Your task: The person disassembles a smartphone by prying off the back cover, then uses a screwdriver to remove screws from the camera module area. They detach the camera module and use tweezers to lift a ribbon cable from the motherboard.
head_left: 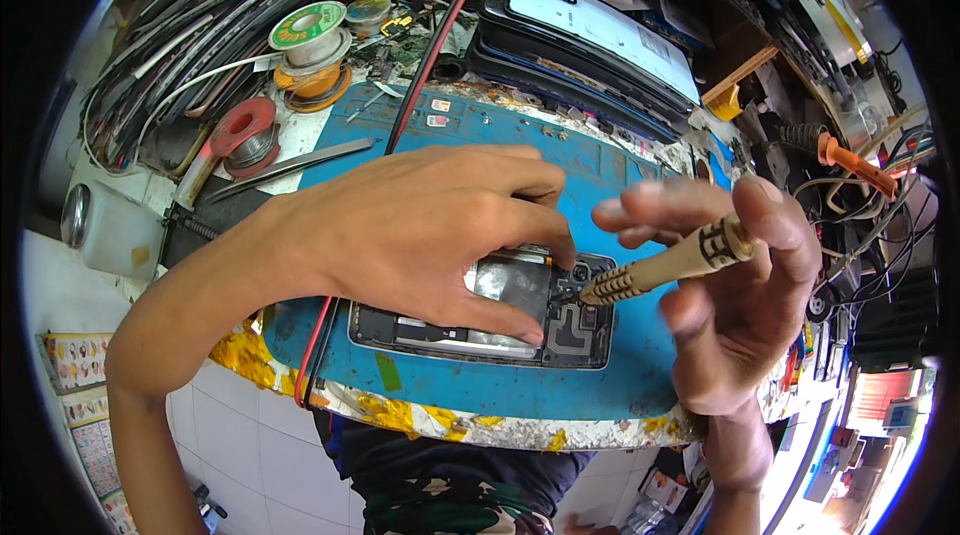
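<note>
An opened smartphone (592, 343) lies on a blue work mat, its inner frame and silver battery (508, 280) exposed. My left hand (430, 235) spans the phone and grips it, with the thumb along the near side and fingertips at the far side. A tan screwdriver (665, 267) with black markings leans from the phone's right end up into my right hand (735, 285). One finger of that hand bears on the screwdriver's top end, while the thumb and other fingers are spread around the handle, partly blurred. The screwdriver's tip is too small to make out.
A red-and-black cable (408, 120) crosses the mat (480, 390). Beyond it stand stacked phones (600, 30) and solder spools (310, 40). Tweezers (295, 167) lie at left, near a glass jar (112, 230). Tangled wires (895, 205) hang at right.
</note>
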{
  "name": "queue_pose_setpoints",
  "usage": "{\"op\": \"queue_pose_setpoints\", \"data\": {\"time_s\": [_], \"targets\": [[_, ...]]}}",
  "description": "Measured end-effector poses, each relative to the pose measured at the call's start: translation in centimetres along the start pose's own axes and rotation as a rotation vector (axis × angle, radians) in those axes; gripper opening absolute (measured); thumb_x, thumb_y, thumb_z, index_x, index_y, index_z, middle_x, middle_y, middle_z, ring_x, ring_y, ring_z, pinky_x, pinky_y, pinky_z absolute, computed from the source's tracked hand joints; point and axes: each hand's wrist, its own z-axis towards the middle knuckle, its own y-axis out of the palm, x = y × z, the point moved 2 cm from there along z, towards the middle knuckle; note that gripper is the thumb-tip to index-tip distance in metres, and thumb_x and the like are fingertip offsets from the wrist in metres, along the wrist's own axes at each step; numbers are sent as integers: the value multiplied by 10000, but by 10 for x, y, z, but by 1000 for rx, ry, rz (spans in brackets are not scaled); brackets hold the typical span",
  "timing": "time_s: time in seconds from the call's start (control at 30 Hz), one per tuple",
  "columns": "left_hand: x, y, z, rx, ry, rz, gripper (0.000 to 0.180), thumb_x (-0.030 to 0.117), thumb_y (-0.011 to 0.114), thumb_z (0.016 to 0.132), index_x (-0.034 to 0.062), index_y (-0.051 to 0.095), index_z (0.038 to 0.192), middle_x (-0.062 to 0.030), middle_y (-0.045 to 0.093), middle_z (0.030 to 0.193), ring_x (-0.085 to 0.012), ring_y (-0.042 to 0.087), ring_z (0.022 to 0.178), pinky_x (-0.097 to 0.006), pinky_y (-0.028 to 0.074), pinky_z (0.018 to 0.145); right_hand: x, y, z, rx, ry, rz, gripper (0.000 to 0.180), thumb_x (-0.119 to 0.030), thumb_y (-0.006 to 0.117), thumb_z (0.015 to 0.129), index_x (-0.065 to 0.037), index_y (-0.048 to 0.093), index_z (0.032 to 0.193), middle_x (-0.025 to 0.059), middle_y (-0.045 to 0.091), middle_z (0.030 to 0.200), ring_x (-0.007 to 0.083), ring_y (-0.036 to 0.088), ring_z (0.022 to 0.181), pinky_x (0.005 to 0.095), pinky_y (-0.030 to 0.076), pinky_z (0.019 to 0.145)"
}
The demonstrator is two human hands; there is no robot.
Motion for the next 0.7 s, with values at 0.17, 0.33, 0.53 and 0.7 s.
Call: {"op": "queue_pose_setpoints", "data": {"time_s": [0.17, 0.33, 0.53, 0.7], "targets": [[2, -2, 0, -44, -68, -33, 387, 302, 832, 742, 46, 698, 1000, -97, 560, 937, -312, 569, 946, -414, 471, 834, 2, 6, 2, 50, 99, 39, 902, 14, 760, 829, -96, 199, 1527, 255, 645, 1048, 350, 720, 910, 475, 639, 800], [9, 0, 2, 25, -67, -88, 282, 232, 837, 740, 40, 714, 906, -89, 554, 883, -289, 561, 902, -407, 464, 795, 1, 8, 0, 307, 178, 134, 950, -39, 761, 845, -102, 127, 1550, 217, 668, 1025, 332, 732, 853, 482, 646, 775], [10, 1, 5, 89, -61, -102, 197, 138, 871, 706, 62, 738, 829, -33, 514, 755, -216, 511, 733, -346, 405, 643, 3, 0, -3, 289, 31, -14, 990, -83, 779, 844, -98, 96, 1560, 194, 677, 1012, 298, 735, 803, 424, 647, 722], [11, 0, 5, 39, -75, -100, 162, 136, 834, 736, 44, 710, 785, -46, 508, 752, -233, 524, 761, -366, 441, 675, 10, -9, -7, 303, 79, 47, 962, -22, 783, 825, -77, 134, 1533, 196, 667, 973, 288, 731, 782, 402, 644, 704]]}}
